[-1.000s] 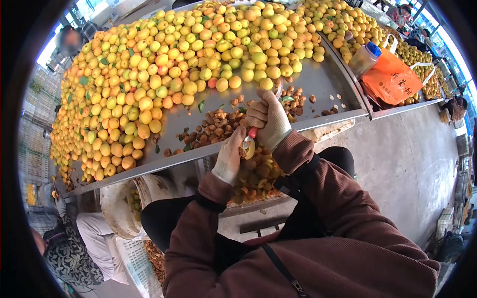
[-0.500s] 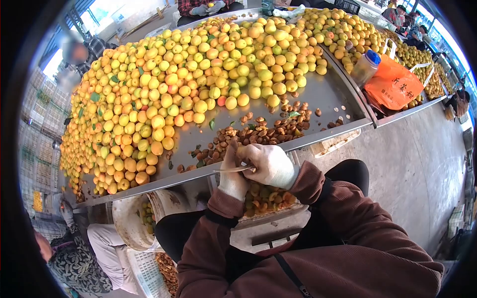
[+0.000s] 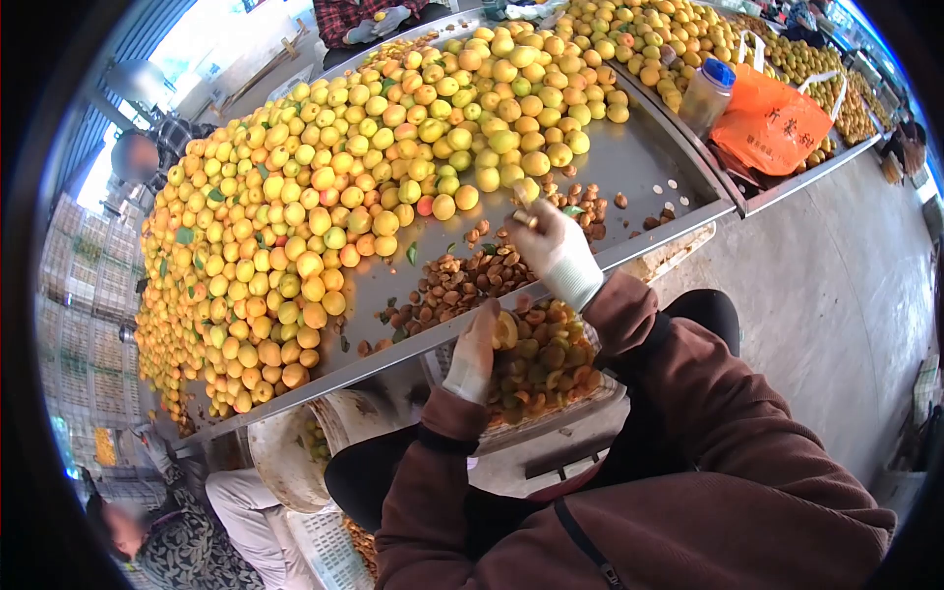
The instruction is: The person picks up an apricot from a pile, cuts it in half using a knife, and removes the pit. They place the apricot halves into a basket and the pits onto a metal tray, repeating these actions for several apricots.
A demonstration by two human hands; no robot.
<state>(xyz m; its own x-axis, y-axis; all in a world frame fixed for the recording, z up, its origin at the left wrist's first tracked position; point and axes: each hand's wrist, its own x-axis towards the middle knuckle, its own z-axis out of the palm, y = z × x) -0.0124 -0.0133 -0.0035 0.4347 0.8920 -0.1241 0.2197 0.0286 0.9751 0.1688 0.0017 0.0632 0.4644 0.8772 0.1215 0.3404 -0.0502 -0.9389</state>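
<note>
My left hand, in a pale glove, is closed on an apricot half, its cut side showing. Below and beside it is a crate filled with apricot halves. My right hand, in a white glove, reaches over the metal table with curled fingers. A short pale stub of a thin tool shows between them; the rest is hidden. The fingertips meet a whole apricot at the edge of the big apricot pile. Brown apricot stones lie near the table edge.
An orange bag and a blue-lidded jar stand on the right-hand table. Beside my left knee is a whitish bucket. A co-worker sits at lower left; another person's gloved hands are across the table.
My hands have come apart. The right one has moved up and forward to the pile's edge; the left has lowered beside the crate with an apricot half. The view has shifted slightly.
</note>
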